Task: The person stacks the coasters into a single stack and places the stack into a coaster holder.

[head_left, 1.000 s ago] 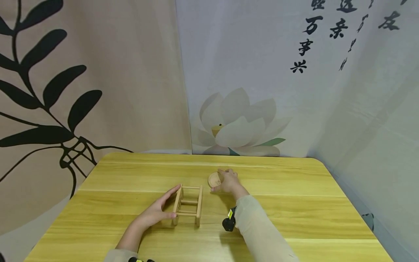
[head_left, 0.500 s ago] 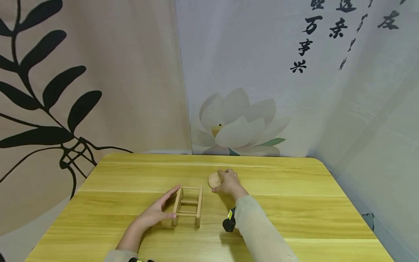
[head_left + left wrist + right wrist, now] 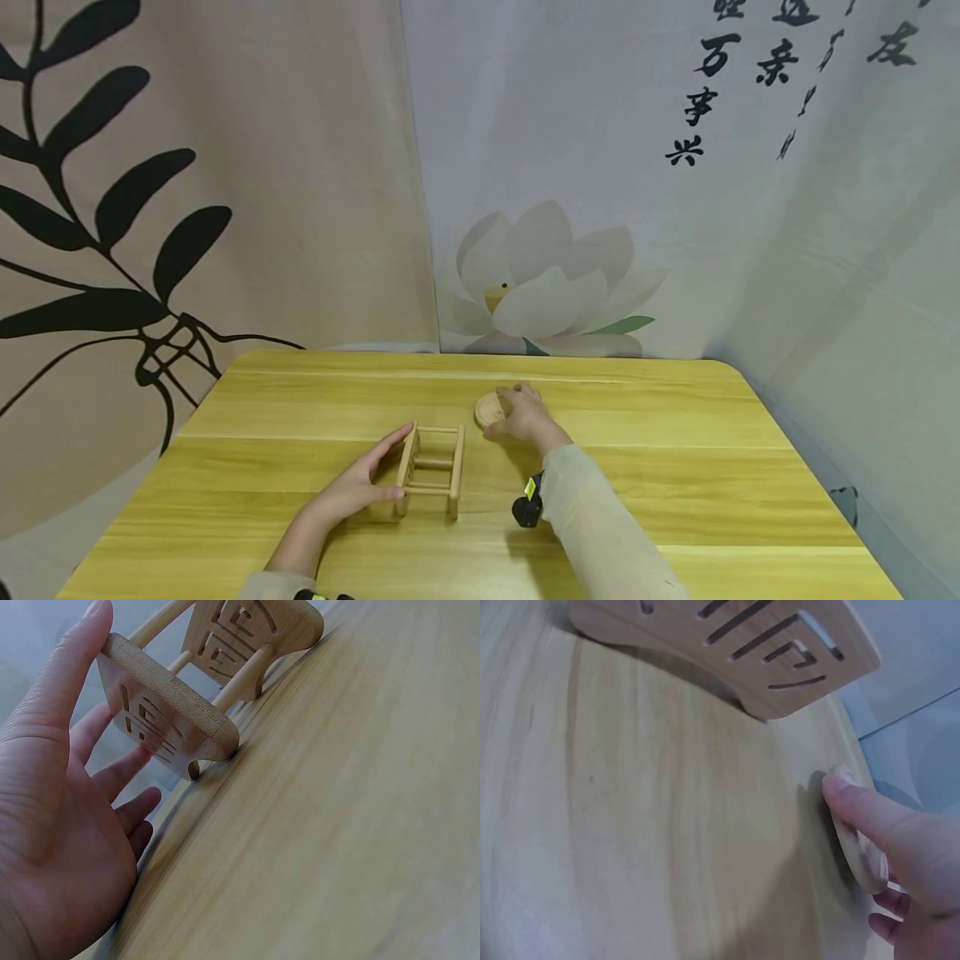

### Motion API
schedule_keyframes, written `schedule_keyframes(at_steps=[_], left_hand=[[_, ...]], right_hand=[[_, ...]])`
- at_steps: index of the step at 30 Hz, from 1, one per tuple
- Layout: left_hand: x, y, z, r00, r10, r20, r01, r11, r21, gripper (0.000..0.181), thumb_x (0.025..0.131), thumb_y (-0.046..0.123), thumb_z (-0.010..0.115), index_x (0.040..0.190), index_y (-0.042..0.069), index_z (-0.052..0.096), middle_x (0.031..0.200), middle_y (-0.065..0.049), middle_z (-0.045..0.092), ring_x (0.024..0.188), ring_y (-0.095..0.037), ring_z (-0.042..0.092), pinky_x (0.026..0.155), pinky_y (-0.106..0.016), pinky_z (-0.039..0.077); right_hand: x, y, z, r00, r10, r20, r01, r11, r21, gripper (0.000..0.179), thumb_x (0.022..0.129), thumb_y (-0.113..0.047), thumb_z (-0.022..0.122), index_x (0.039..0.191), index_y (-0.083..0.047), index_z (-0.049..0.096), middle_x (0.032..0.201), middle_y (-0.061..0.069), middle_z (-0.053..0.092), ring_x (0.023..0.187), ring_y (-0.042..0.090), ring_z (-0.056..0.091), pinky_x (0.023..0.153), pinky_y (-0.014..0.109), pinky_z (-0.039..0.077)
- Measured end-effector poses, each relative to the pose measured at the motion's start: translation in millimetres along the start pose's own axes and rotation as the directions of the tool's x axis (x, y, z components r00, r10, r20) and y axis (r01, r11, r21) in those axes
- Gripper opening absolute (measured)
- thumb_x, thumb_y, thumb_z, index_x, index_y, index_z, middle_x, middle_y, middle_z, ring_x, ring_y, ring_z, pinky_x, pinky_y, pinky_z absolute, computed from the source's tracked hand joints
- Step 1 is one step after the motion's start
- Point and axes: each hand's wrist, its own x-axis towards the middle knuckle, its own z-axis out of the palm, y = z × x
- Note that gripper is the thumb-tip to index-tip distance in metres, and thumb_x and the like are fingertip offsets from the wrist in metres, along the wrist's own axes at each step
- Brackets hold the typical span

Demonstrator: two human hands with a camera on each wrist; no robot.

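Observation:
A small wooden rack (image 3: pixel 431 462) stands on the table, its two slotted side panels joined by thin rods. My left hand (image 3: pixel 356 487) grips the rack's left panel, thumb at the near end and index finger at the far end. In the left wrist view, the thumb lies on the panel's edge and some fingers touch its slotted face (image 3: pixel 150 720). Further back and to the right, my right hand (image 3: pixel 522 414) pinches a round wooden coaster (image 3: pixel 488 409) by its edge. The right wrist view has the coaster (image 3: pixel 855 844) tilted close over the table, thumb on its rim, other fingers partly hidden behind.
The table (image 3: pixel 645 467) is light wood with rounded far corners. Behind it hangs a pale cloth backdrop (image 3: pixel 315 167) printed with leaves, a lotus and dark characters. A black wrist camera (image 3: pixel 528 502) sits at the right sleeve.
My right hand and the coaster have shifted very slightly to the left and away. The left hand and the rack have stayed put.

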Motion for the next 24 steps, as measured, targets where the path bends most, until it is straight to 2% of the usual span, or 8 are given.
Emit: schedule_keyframes(at_steps=[8, 16, 24], left_hand=[[0.3, -0.6, 0.5, 1.000, 0.019, -0.002, -0.019, 1.000, 0.020, 0.088, 0.083, 0.017, 0.075, 0.153, 0.023, 0.023, 0.158, -0.012, 0.015, 0.141, -0.040, 0.007, 0.102, -0.072, 0.005], [0.7, 0.5, 0.6, 1.000, 0.009, 0.000, -0.009, 1.000, 0.015, 0.088, 0.084, 0.014, 0.074, 0.154, 0.023, 0.022, 0.158, -0.011, 0.013, 0.141, -0.039, 0.006, 0.103, -0.071, 0.004], [1.0, 0.1, 1.0, 1.000, -0.003, -0.001, 0.003, 1.000, 0.013, 0.086, 0.085, 0.012, 0.073, 0.153, 0.026, 0.023, 0.158, -0.010, 0.013, 0.142, -0.038, 0.006, 0.103, -0.071, 0.004]], right_hand=[[0.0, -9, -11, 0.999, -0.051, -0.017, 0.051, 0.999, -0.010, 0.082, 0.076, -0.032, 0.083, 0.144, -0.008, 0.044, 0.139, 0.017, 0.038, 0.126, 0.034, 0.034, 0.101, 0.049, 0.036], [-1.8, -18, -23, 0.994, -0.084, -0.068, 0.083, 0.996, -0.007, 0.079, 0.077, -0.033, 0.081, 0.142, -0.006, 0.045, 0.140, 0.019, 0.038, 0.128, 0.036, 0.033, 0.103, 0.051, 0.033], [-6.0, -26, -30, 0.983, -0.125, -0.137, 0.125, 0.992, -0.010, 0.079, 0.074, -0.031, 0.084, 0.140, -0.004, 0.048, 0.126, 0.014, 0.043, 0.116, 0.031, 0.038, 0.096, 0.045, 0.038]])
